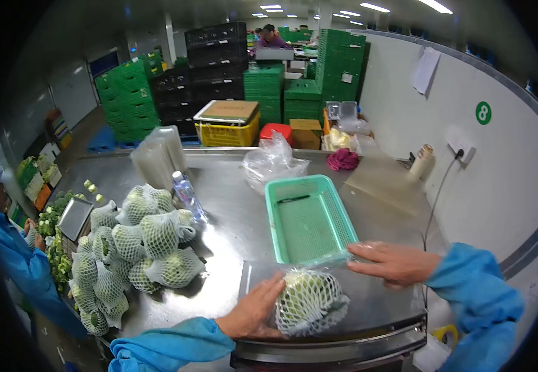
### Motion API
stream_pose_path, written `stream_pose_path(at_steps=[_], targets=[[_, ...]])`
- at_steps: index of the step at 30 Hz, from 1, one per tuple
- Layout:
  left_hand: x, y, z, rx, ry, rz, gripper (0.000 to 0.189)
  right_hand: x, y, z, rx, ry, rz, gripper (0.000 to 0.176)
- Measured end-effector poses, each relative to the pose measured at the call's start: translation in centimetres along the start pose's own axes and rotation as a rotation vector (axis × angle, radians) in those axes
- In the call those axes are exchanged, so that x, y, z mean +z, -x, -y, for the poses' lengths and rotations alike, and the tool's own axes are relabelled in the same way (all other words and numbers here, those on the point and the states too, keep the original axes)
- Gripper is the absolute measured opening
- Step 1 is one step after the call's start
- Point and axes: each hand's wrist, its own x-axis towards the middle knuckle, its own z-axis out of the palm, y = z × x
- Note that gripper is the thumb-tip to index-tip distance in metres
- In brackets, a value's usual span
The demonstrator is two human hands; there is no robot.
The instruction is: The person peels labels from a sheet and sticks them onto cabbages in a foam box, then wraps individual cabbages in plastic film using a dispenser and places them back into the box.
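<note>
In front of me, on a flat wrapping surface at the table's near edge, lies a pale green cauliflower (309, 301) in a white foam net. My left hand (253, 308) cups its left side, fingers at the top and thumb low. Clear plastic film (328, 259) stretches over the far side of the cauliflower. My right hand (393, 263) pinches the film's right end, its fingers pointing left. Just beyond is a green plastic basket (309, 229) with a dark pen (294, 199) inside. Several netted cauliflowers (160, 235) are heaped to the left.
A water bottle (187, 195) and a stack of clear sleeves (160, 155) stand behind the heap. Farther back are a crumpled plastic bag (274, 162) and a maroon cloth (343, 159). A white wall (455, 124) bounds the right. A co-worker in blue (24, 260) stands at left.
</note>
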Motion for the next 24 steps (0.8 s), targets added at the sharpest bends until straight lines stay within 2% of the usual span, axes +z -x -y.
stream_pose_path(at_steps=[1,3,4,6,7,9,11,12,14,17,22,24], targets=[[0.2,0.2,0.0,-0.005,0.003,-0.007,0.110,-1.8,0.3,1.0,-0.018,0.015,-0.022,0.087],[0.5,0.2,0.4,0.018,0.011,-0.001,0.109,-4.4,1.0,2.6,0.065,-0.391,0.006,0.088],[0.7,0.1,0.5,0.042,0.034,-0.012,0.108,-4.2,0.8,2.2,0.057,-0.382,-0.010,0.088],[1.0,-0.7,0.9,0.022,0.010,0.015,0.106,-3.3,0.6,1.1,0.050,0.009,0.029,0.084],[1.2,-1.1,1.2,-0.006,-0.004,0.039,0.105,-1.2,0.5,-0.3,0.057,0.021,0.021,0.084],[2.0,-1.7,1.7,-0.013,0.081,0.029,0.104,5.6,0.0,-2.4,-0.046,0.143,-0.090,0.083],[2.3,-2.2,1.9,-0.017,0.157,-0.008,0.102,8.5,-2.7,-0.2,0.001,-0.145,-0.173,0.082],[2.5,-2.1,1.7,-0.014,0.149,-0.043,0.100,9.8,-3.8,0.0,-0.009,-0.135,-0.171,0.082],[2.7,-1.1,1.1,-0.022,0.147,-0.055,0.099,12.4,-5.4,1.0,-0.025,-0.313,-0.529,0.083],[3.0,-0.7,0.8,-0.037,0.189,-0.046,0.098,12.4,-5.3,3.0,0.002,-0.438,-0.603,0.078],[2.4,-1.7,-1.6,-0.092,0.289,0.028,0.098,12.2,-3.2,6.1,0.120,-0.563,-0.482,0.078],[1.7,-1.8,-2.2,-0.116,0.331,0.114,0.098,12.7,-2.2,6.9,0.252,-0.694,-0.407,0.075]])
